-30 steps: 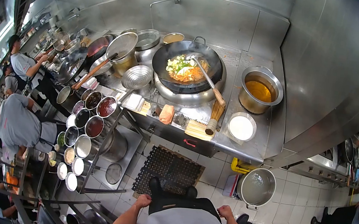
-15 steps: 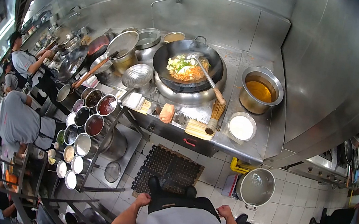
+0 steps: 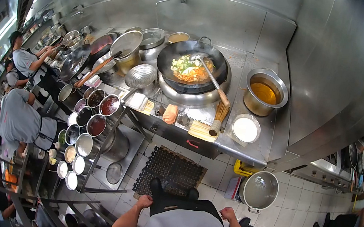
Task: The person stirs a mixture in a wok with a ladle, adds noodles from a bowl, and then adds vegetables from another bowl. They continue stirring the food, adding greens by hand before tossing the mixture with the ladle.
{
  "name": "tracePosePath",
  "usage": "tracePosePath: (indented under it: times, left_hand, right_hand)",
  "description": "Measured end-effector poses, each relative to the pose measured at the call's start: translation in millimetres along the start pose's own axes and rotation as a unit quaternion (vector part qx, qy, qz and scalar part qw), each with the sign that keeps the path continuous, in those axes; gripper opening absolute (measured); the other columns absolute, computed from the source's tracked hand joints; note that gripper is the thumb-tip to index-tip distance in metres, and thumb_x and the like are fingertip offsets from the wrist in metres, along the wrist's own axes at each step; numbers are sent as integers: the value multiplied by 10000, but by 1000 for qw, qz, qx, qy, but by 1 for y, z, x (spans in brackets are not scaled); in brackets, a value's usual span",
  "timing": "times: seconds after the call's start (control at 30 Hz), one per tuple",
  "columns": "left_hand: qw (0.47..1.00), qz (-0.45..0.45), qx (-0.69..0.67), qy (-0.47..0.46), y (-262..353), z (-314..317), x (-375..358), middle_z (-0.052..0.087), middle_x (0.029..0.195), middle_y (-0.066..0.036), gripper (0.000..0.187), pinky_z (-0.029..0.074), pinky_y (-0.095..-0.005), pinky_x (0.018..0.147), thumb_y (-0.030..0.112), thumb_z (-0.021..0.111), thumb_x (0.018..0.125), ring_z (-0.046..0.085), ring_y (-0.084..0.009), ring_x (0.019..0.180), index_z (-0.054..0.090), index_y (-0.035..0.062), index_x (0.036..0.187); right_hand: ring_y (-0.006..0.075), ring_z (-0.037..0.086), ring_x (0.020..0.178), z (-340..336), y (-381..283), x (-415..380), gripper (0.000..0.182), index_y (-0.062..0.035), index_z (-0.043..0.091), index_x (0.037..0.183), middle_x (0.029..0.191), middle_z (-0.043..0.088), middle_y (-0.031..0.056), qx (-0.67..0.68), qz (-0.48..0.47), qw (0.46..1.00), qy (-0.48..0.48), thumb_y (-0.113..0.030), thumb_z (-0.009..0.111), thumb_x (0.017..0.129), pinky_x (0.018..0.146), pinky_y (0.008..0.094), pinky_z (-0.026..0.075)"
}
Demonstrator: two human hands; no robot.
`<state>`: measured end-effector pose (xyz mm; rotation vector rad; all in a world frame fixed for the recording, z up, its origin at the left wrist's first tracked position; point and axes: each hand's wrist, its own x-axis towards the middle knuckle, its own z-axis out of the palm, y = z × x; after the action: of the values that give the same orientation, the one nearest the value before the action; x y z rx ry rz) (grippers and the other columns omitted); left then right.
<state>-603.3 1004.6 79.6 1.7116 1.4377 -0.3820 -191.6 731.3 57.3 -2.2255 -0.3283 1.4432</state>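
Observation:
My left hand (image 3: 145, 201) hangs at my left hip with its fingers curled in, beside the dark apron (image 3: 188, 205). At the other hip my right hand (image 3: 227, 213) is likewise closed. No object shows in either. Ahead on the steel range stands a black wok (image 3: 170, 63) with chopped vegetables (image 3: 191, 70), green, white and orange, heaped inside. A ladle (image 3: 212, 77) rests in it, its wooden handle leaning over the near rim. Close by lie a bamboo brush (image 3: 219, 120) and a folded orange cloth (image 3: 170, 114).
Right of the wok stand a pot of amber liquid (image 3: 265, 93) and a bowl of white stuff (image 3: 245, 128). A large pot of water (image 3: 260, 190) is on the floor. Several sauce containers (image 3: 96, 125) fill the left rack. Co-workers (image 3: 30, 116) stand at left; another person (image 3: 342, 222) is far right.
The view has shifted very slightly. My hands stay by my hips, and the wok and ladle have not moved. At the left, the co-workers have moved a little.

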Motion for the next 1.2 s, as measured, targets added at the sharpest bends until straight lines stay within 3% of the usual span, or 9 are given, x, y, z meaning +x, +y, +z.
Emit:
tracePosePath:
  times: [0.63, 1.13, 1.2]
  left_hand:
    - [1000, 14, -10, 15, -2, 1, -7, 633, 853, -147, 269, 472, -358, 760, 254, 591, 644, 601, -290, 847, 638, 76, 839]
    - [1000, 16, -12, 13, -16, 9, -9, 628, 859, -152, 236, 470, -374, 760, 255, 569, 664, 595, -301, 849, 639, 80, 807]
    - [1000, 14, -18, 10, -19, 11, -10, 627, 861, -155, 239, 468, -376, 766, 255, 566, 670, 594, -303, 854, 640, 78, 813]
  right_hand:
    - [140, 524, 433, 9, 7, -3, 174, 15, 603, 618, 527, 557, 80, -1, -10, 1000, -8, -129, 613, 715, 391, 273, 434]
    - [150, 544, 470, 13, 1, -10, 126, 12, 650, 702, 572, 585, 90, -23, -18, 1000, 1, -91, 577, 705, 421, 280, 445]
    - [167, 564, 465, 14, 3, -7, 152, 8, 615, 681, 576, 586, 105, -18, -22, 1000, -5, -136, 595, 723, 404, 288, 483]
